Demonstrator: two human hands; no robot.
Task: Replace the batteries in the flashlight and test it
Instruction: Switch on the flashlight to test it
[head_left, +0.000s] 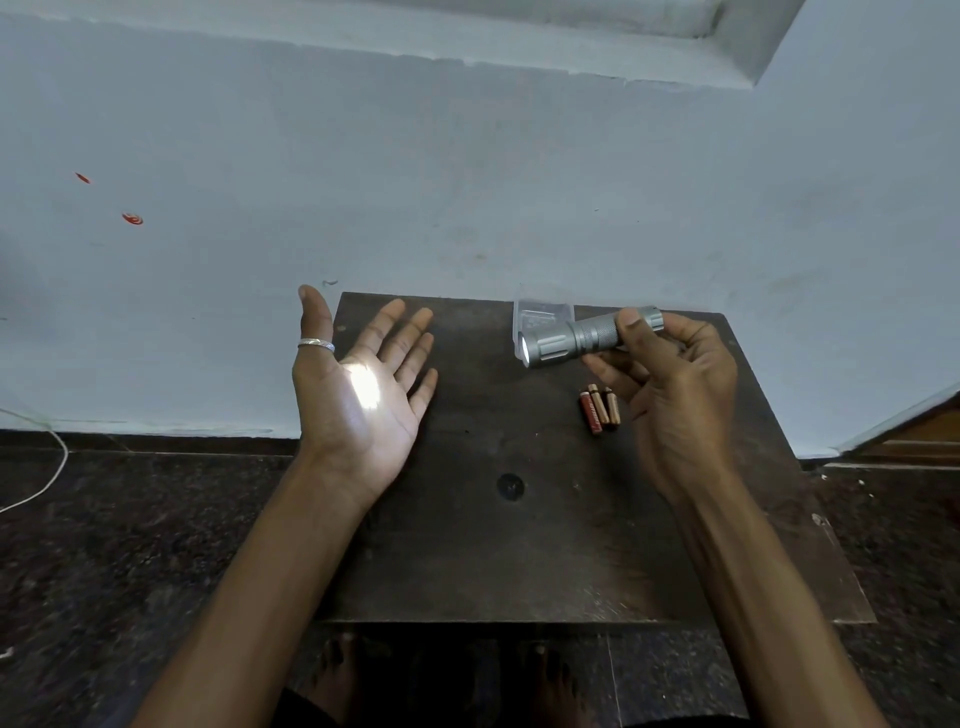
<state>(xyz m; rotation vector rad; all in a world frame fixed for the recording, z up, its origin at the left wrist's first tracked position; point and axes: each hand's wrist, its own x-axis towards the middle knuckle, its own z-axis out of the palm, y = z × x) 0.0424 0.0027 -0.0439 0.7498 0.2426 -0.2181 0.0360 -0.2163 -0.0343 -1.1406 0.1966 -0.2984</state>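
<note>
Testing now: right hand (670, 384) grips silver knurled metal flashlight (582, 336) above dark wooden board (467, 545), lit beam on flat-open left palm (363, 384). Three red-copper batteries (599, 408) lie just below flashlight. Swap looks done; nearly finished.

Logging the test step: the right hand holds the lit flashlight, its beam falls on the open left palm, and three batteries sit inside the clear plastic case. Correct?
Not quite. The head view shows the three batteries lying on the wooden board, in front of the clear plastic case. The rest holds.
</note>
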